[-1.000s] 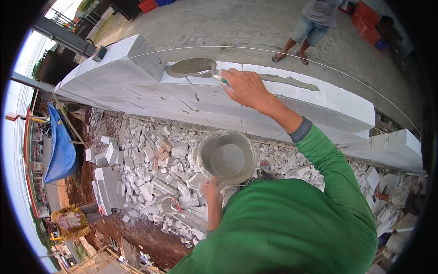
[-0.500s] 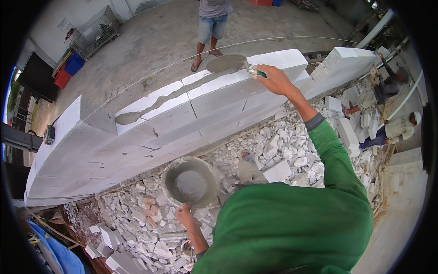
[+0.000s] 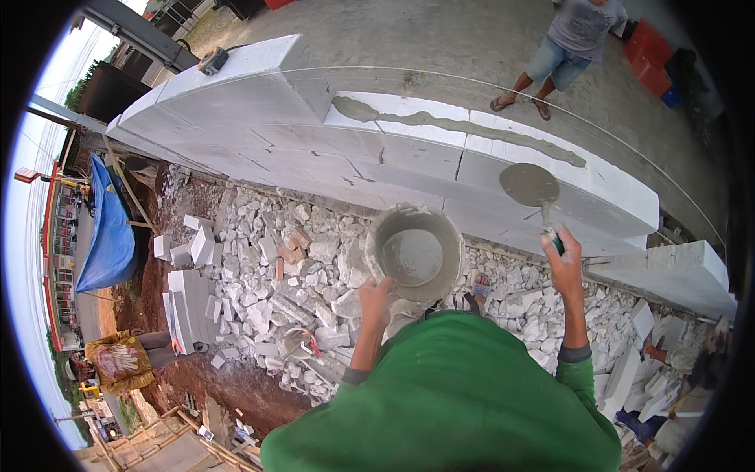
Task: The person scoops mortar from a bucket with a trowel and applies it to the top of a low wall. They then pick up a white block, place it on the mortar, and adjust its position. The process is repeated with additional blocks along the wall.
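Observation:
My left hand (image 3: 376,303) is closed on the near left rim of a grey bucket (image 3: 451,271) of wet mortar (image 3: 414,256). In my right hand (image 3: 564,263) is the handle of a trowel (image 3: 529,184), its round-looking blade smeared with mortar and pointing away from me. The blade is in front of the near face of a white block wall (image 3: 409,169). Along the top of the wall's lower stretch runs an uneven strip of grey mortar (image 3: 480,130), thicker at its left end beside the raised blocks (image 3: 228,90).
White rubble (image 3: 322,248) covers the ground around me. A string (image 3: 598,130) stretches along the wall's far side, where a person in shorts (image 3: 558,59) stands. At left are stacked blocks (image 3: 189,303), a blue tarp (image 3: 110,236) and another person (image 3: 122,362); more people are at lower right.
My view has swung left. My right hand has brought the trowel off the mortar strip, back toward me and lower. My left hand stays on the bucket rim.

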Demonstrator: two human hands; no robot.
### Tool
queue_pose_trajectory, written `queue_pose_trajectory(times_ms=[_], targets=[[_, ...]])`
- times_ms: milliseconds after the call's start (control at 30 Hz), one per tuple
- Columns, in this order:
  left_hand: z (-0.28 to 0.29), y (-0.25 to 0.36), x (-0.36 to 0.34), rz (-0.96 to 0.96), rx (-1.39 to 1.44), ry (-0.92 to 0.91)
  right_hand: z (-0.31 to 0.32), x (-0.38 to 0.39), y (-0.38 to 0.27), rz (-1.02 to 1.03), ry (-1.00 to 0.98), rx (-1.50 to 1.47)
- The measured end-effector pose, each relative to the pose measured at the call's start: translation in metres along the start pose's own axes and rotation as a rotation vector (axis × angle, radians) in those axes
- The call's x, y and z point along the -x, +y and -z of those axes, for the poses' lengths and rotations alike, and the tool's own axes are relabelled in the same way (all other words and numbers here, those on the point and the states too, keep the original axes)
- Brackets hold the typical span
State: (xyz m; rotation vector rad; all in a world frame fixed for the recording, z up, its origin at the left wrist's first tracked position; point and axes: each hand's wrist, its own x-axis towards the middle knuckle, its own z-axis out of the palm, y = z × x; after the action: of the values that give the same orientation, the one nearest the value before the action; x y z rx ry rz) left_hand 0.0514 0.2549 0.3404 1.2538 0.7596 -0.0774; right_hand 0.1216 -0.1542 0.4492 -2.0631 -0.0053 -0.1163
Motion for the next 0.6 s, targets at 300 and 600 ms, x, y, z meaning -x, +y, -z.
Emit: queue_pose_trajectory(times_ms=[300, 600], targets=[[-0.037, 0.013, 0.016, -0.193, -0.183, -0.064, -0.156, 0.0, -0.029, 0.277, -0.539, 0.724], [-0.027, 0.022, 0.026, -0.047, -0.122, 0.05, -0.148, -0.002, -0.029, -0.257, -0.794, 0.097]])
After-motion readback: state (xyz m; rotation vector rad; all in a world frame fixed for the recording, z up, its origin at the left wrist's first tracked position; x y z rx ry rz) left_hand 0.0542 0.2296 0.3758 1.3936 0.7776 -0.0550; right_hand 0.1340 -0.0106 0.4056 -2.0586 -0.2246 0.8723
